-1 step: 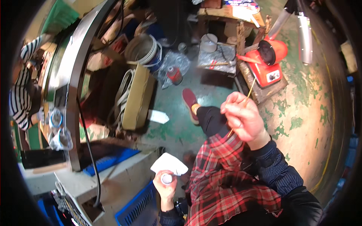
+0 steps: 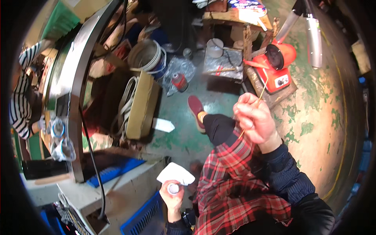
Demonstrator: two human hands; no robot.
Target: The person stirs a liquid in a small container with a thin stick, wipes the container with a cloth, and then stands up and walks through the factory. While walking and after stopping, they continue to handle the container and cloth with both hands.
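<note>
Shifted slightly, right hand (image 2: 256, 120) pinches partly hidden stick (image 2: 263, 87); left hand (image 2: 171, 199) grips white cylinder (image 2: 173, 189).

A long metal-edged counter (image 2: 80, 51) serves as the edge of a worn workshop floor (image 2: 313, 113), which spreads to the right of the counter in green paint, flaked through to pale tan patches, with a yellow line (image 2: 344, 145) curving along the side farthest from it. Well to the right of the counter's far end stands a rough wooden stand (image 2: 227, 17), while a pale grey cabinet (image 2: 133, 176) with a blue slotted panel (image 2: 145, 215) sits by its near end. Light falls brightest on the floor well right of the counter, leaving the space just beside it in shadow.
</note>
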